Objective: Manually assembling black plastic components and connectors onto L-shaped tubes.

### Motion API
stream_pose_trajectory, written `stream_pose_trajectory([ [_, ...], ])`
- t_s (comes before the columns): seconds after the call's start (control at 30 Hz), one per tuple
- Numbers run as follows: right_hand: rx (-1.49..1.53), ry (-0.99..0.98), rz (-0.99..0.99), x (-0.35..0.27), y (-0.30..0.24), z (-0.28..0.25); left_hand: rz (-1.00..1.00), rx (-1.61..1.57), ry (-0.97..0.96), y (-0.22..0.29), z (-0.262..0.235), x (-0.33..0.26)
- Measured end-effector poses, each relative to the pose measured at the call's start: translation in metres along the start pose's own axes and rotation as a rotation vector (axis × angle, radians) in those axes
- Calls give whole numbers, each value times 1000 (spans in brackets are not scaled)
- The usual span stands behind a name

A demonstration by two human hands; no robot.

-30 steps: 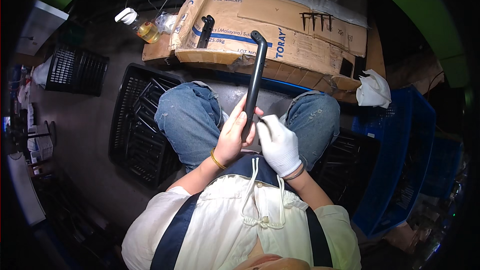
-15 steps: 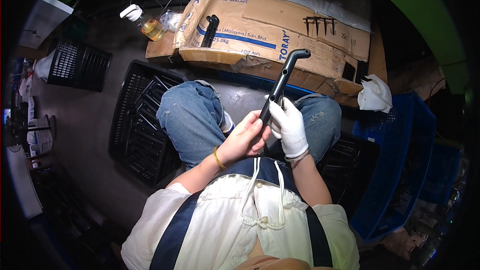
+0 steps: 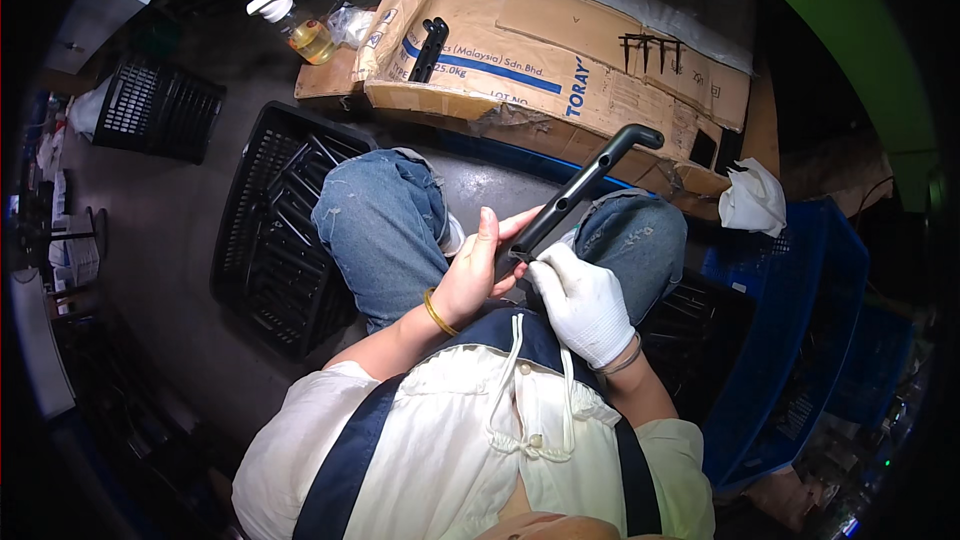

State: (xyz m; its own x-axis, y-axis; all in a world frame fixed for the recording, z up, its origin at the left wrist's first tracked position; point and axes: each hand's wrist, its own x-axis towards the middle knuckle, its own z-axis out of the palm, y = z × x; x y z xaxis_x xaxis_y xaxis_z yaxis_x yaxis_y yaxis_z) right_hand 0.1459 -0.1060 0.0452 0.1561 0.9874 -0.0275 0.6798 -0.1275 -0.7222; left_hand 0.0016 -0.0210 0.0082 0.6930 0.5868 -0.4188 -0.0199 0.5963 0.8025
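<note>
Grey concrete floor (image 3: pixel 170 230) fills the left of the frame, with flattened cardboard boxes (image 3: pixel 560 60) across the top. At centre, a seated person's bare left hand (image 3: pixel 475 275) curls around the lower end of a long black plastic part (image 3: pixel 570 200), which slants up to the right above the knees. Just right of it, the white-gloved right hand (image 3: pixel 582 300) pinches the same end. Left of the legs sits a black crate (image 3: pixel 275 230) of similar parts; blue crates (image 3: pixel 800 340) stand at right

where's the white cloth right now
In the head view the crumpled white cloth lies at the right, on the edge of the blue crate, just past the flattened cardboard box.
</note>
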Motion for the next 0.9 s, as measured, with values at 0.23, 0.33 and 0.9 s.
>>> stream_pose_trajectory([
  [0.23,-26,-59,-42,5,-4,1,34,67,-61,2,-1,-2],
  [0.33,-68,-78,-77,6,-4,1,18,65,-69,1,-3,-1],
  [0.9,-35,-210,-83,8,6,-4,-98,-31,-51,-4,-4,2],
])
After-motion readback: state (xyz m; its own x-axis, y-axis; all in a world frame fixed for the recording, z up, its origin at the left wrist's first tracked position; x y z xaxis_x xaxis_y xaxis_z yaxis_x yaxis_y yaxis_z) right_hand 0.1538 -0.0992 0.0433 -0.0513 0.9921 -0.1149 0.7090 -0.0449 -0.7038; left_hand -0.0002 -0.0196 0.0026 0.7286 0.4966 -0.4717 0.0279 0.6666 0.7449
